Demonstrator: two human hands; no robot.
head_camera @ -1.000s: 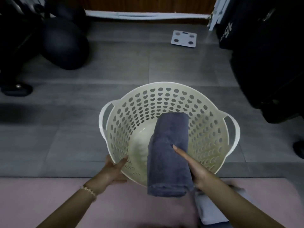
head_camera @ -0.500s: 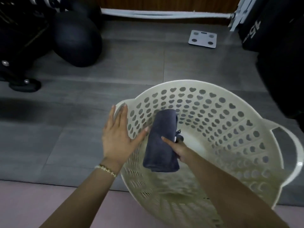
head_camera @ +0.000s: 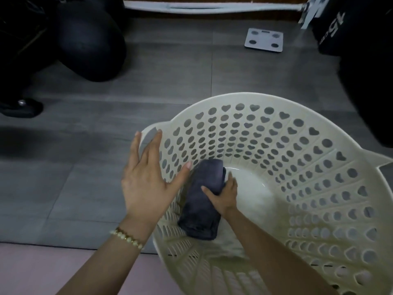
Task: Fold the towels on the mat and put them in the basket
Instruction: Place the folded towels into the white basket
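Deeper than before, the folded grey towel lay against the left inner wall of the basket at lower centre frame, fingers of the right hand clamped round it to seat it, while the left hand, fingers spread apart, seemingly steadied the rim.

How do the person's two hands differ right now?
The left hand is open with fingers spread straight; the right hand curls round the folded grey towel. The left hand is at the rim of the basket; the right hand reaches inside. The left wrist wears a bead bracelet; the right shows none. Both are bare.
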